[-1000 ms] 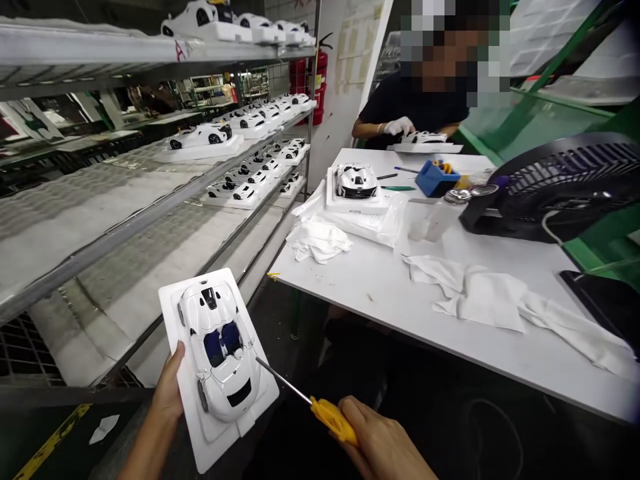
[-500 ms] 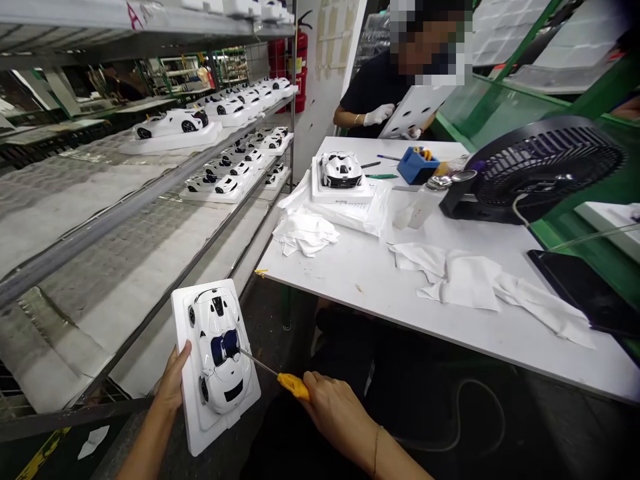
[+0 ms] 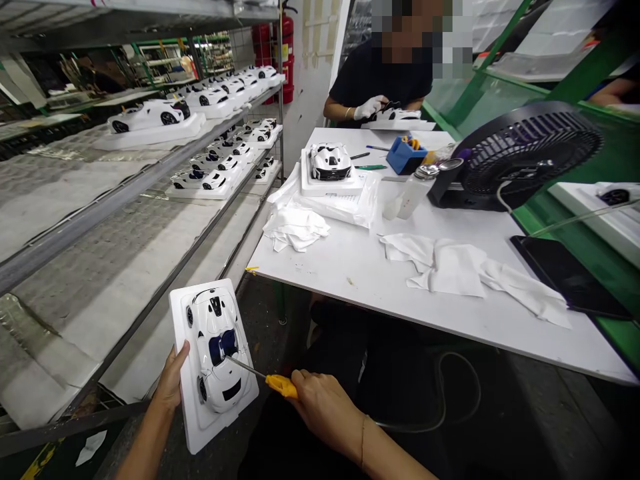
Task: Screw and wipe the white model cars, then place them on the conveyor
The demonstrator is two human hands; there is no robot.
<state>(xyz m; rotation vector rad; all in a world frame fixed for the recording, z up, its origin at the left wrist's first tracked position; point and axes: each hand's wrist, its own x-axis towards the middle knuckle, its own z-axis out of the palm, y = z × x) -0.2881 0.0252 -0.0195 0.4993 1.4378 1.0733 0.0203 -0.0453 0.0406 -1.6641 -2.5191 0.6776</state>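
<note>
My left hand grips the left edge of a white foam tray that carries a white model car with a dark blue cockpit. My right hand is closed round the yellow handle of a screwdriver. Its metal shaft points left and its tip rests in the car's cockpit. Both are held low, beside the front left corner of the white table.
Metal shelves on the left carry several white model cars on trays. On the table lie white cloths, another car on a tray, a blue box, a black fan and a dark tablet. A gloved person works at the far end.
The screwdriver tip has moved left from the car's side into the cockpit. The view has shifted, so tray and hands sit slightly lower left. The far person has set a tray back down.
</note>
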